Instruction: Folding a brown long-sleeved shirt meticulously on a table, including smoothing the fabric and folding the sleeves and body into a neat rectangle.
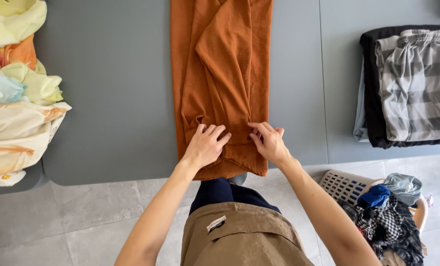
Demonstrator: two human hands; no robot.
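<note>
Grey and smooth, the table (116, 98) fills most of the view, with pale stone floor tiles (82, 216) below its near edge. On the middle of it lies a rust-orange garment (220, 74), folded lengthwise into a long narrow strip that runs from the far edge of the view down to the table's near edge, where its end just overhangs. One sleeve lies folded across the top of the strip.

Both hands rest on the near end of that garment. The left hand (206, 145) lies palm down with its fingers loosely spread, the fingertips pressing into the cloth by a small crease at the strip's left side. The right hand (269, 143) sits just beside it, fingers curled and pinching a bit of the fabric near the middle fold. The two hands are close together but not touching.

Further out, to the right on the table, a folded stack (407, 83) sits well apart from the orange cloth: grey-and-white checked trousers on top of a black piece. Below that, on the floor, a pale laundry basket (345, 184) holds a tangle of checked and blue clothes. At the table's left edge a loose heap of yellow, orange and cream cloth (18, 88) spills over.
</note>
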